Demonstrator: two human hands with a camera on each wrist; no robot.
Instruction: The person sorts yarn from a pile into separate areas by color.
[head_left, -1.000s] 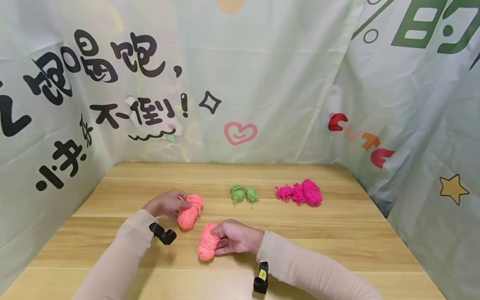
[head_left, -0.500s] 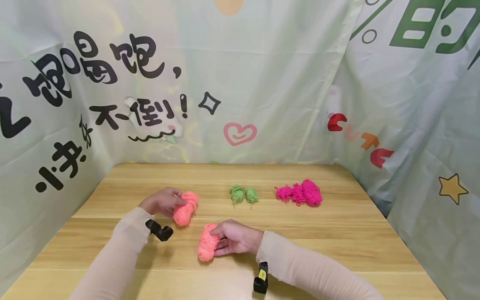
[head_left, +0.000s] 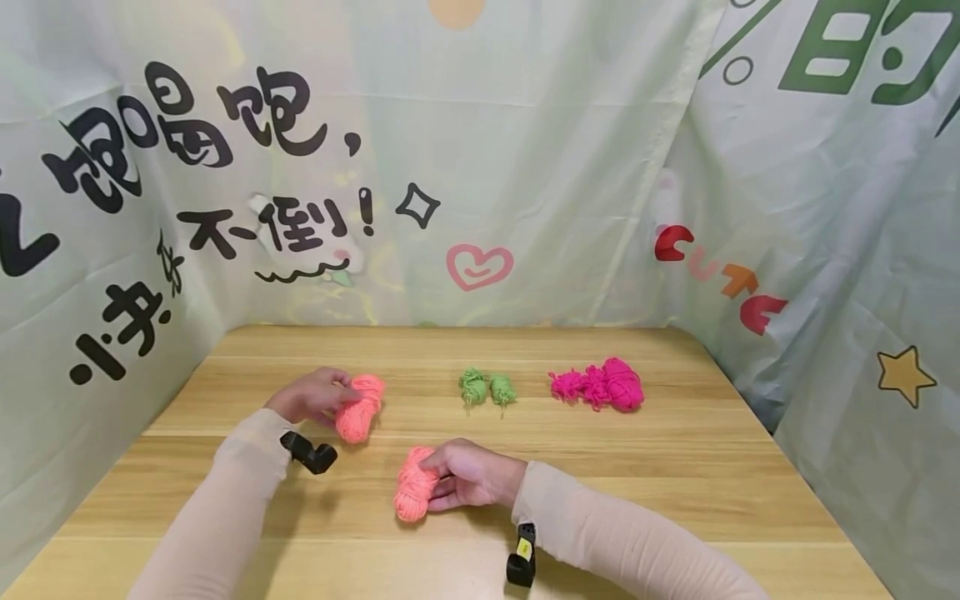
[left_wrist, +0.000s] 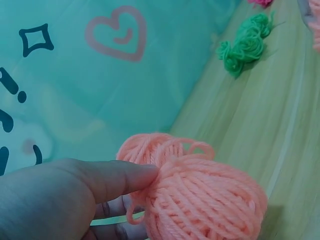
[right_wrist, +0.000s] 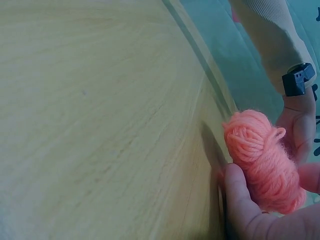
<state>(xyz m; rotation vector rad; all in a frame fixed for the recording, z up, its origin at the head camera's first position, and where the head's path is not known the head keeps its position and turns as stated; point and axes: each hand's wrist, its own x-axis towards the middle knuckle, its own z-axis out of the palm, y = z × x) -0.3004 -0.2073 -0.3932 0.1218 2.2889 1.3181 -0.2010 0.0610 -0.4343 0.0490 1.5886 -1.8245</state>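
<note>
Between thumb and fingers my left hand [head_left: 313, 395] pinches a coral skein of yarn [head_left: 361, 408], narrow in its middle, over the left part of the table. The left wrist view shows the thumb pressed at the narrow waist of this coral skein [left_wrist: 200, 200], with the other fingers partly hidden behind it. Nearer the front, my right hand [head_left: 476, 473] grips a second coral skein [head_left: 415, 485] by its right side. In the right wrist view the fingers hold this second skein [right_wrist: 262, 160] from below and from the side.
Two small green yarn bundles [head_left: 487, 388] lie toward the back middle of the wooden table [head_left: 600, 517]. To their right is a row of magenta yarn [head_left: 600, 386], largest at its right end. Printed cloth [head_left: 540, 167] hangs behind the table and along its sides.
My left hand has moved left and a little back, carrying its coral skein away from the other one. The right hand and its skein stay nearly in place.
</note>
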